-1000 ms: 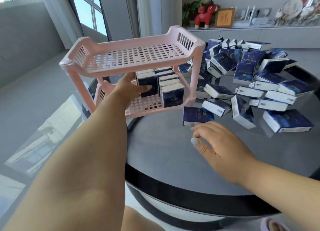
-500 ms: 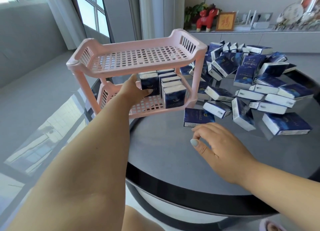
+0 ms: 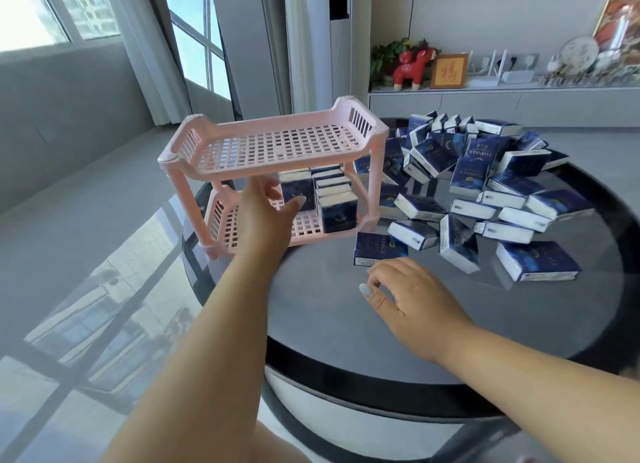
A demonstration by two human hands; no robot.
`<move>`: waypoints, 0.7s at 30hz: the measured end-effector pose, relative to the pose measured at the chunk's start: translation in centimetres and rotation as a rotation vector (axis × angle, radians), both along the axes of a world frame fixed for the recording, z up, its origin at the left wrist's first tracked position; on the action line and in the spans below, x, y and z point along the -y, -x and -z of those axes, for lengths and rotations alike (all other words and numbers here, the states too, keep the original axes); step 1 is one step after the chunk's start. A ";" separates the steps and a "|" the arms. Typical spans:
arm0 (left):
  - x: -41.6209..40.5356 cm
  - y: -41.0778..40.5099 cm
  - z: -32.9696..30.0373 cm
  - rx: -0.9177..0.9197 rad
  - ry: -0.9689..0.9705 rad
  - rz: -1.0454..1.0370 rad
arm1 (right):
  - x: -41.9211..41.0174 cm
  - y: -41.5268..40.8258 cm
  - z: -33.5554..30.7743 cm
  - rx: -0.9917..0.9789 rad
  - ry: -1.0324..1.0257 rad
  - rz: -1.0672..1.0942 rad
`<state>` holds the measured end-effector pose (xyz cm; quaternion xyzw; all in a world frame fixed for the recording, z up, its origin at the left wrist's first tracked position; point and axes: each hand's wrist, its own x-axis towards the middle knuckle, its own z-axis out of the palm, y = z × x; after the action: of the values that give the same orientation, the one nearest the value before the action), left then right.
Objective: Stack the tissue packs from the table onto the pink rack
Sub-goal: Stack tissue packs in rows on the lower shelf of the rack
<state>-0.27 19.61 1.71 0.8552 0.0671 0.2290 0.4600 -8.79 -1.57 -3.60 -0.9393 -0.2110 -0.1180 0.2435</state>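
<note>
I'm early in the job — the rack [image 3: 273, 171] holds only a short row of packs [image 3: 334, 199], standing on end at the right end of its lower shelf, while the upper shelf is bare. The rest, far the larger share, lie in a loose heap [image 3: 485, 185] from the middle of the worktop [image 3: 346, 324] to its far right edge.

My left hand [image 3: 266, 216] reaches into the lower shelf with fingers straight, its thumb tip near or against the front pack; it grips nothing. My right hand [image 3: 408, 296] hovers above the worktop, fingers loosely bent and empty, just short of the nearest pack [image 3: 379, 251], which lies flat apart from the heap. I'd judge that one is next.

The rack is pale pink moulded plastic, two slotted trays on four round posts, standing at the worktop's left edge. The packs are small soft blocks in glossy dark blue wrap with white tissue at the ends. The worktop is round, dark and reflective — glass, I think.
</note>
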 end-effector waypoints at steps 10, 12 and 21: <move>6.1 5.5 2.7 -0.039 -0.222 0.348 | 0.8 0.5 -0.7 0.391 -0.268 0.343; 7.0 5.9 3.1 -0.071 -0.328 0.395 | 0.8 0.2 -0.6 0.332 -0.254 0.389; 8.9 6.3 3.7 -0.134 -0.456 0.374 | 0.9 -0.2 -1.0 -0.009 -0.053 0.392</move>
<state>-6.55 10.66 -2.02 0.9472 -0.1146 0.0924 0.2850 -8.60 -2.48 -2.57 -0.9562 -0.0200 -0.1643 0.2415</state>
